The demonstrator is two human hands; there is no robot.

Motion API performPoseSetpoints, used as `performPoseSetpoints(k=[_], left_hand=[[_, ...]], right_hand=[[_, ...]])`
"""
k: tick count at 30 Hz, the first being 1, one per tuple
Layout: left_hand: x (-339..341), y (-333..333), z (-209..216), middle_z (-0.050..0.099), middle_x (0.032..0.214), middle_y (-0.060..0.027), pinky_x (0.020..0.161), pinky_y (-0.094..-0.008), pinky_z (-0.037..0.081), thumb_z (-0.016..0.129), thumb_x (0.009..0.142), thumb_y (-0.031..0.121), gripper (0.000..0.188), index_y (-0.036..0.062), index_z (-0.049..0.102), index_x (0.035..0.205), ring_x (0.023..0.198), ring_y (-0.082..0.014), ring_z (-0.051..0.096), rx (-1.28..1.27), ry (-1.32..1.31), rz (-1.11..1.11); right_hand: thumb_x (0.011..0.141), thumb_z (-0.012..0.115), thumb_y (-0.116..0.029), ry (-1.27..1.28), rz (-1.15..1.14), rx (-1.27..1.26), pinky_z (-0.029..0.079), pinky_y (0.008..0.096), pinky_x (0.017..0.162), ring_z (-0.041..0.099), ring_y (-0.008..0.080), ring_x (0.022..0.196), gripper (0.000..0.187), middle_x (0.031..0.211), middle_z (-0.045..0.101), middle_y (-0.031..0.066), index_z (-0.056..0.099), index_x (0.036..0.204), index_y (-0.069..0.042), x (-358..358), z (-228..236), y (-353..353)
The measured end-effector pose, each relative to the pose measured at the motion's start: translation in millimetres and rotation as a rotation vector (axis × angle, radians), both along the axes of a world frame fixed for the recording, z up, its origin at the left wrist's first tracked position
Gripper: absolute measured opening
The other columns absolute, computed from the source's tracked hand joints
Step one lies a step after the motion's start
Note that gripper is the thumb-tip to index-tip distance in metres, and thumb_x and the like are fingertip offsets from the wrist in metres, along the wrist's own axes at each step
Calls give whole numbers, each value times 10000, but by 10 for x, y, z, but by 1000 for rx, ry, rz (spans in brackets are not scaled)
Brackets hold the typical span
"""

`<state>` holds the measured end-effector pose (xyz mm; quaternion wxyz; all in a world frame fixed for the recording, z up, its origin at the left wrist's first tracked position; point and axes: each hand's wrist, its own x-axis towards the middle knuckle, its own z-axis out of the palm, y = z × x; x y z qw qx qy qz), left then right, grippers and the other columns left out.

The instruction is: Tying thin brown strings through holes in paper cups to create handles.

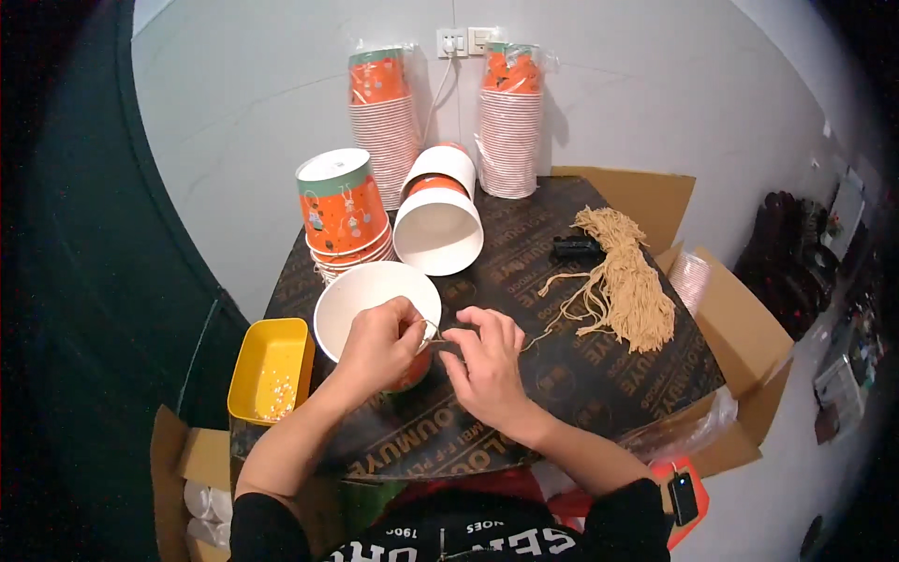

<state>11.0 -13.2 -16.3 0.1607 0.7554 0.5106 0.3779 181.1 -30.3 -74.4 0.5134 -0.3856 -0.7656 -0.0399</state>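
Note:
My left hand [382, 343] is closed in a pinch on a thin tan string at the right rim of a white-lined paper bucket [361, 290]. The bucket's open mouth faces up toward me, and its orange outside shows only a little below my hands. Just to the right, my right hand [489, 367] has its thumb and fingers curved but apart, with the fingertips close to the string. A strand runs on from behind the right hand toward a bundle of tan strings [626, 290] on the right of the table.
Left of the table's middle stand stacked orange-and-green buckets [342, 206]. Two white-lined buckets [438, 229] lie on their sides behind. Wrapped bucket stacks [510, 131] stand by the wall. A yellow bin [272, 370] holds small pale bits. Cardboard boxes [744, 347] flank the dark table [562, 393].

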Motion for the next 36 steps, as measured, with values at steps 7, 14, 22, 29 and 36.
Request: performPoseSetpoints(k=[7,14,22,29,36], left_hand=[[-11,17,-12,645,711,-215,622,-407,505,618,807,103,149,-42,635,778,666,-341,657,-13,-28,-3],[-24,40,-26,637,705,-223,614,-412,498,619,806,96,141,-40,632,774,661,-346,650,-18,-36,-15],[-42,90,-6,636,702,-221,635,-425,498,619,800,96,137,-37,626,766,675,-360,649,-35,-7,83],[-45,68,16,654,723,-208,660,-424,516,623,791,79,110,-29,632,775,696,-353,659,45,34,65],[-68,-45,56,652,742,-200,656,-420,517,626,774,55,76,-16,617,802,717,-368,656,89,123,42]], right_hand=[[734,722,-79,18,22,16,356,439,818,476,295,981,303,1030,492,97,562,990,-63,-70,-19,49],[778,656,-47,-24,96,58,394,392,744,504,286,855,167,887,499,94,568,920,-44,-68,-77,185],[824,576,10,100,241,9,446,403,762,523,313,896,72,937,510,131,529,879,4,-130,-27,148],[916,533,-24,456,360,-308,463,277,683,575,151,807,27,922,556,79,525,905,-1,-203,-219,213],[934,537,-68,612,380,-501,423,265,562,470,68,631,61,699,521,16,540,911,-11,-250,-139,149]])
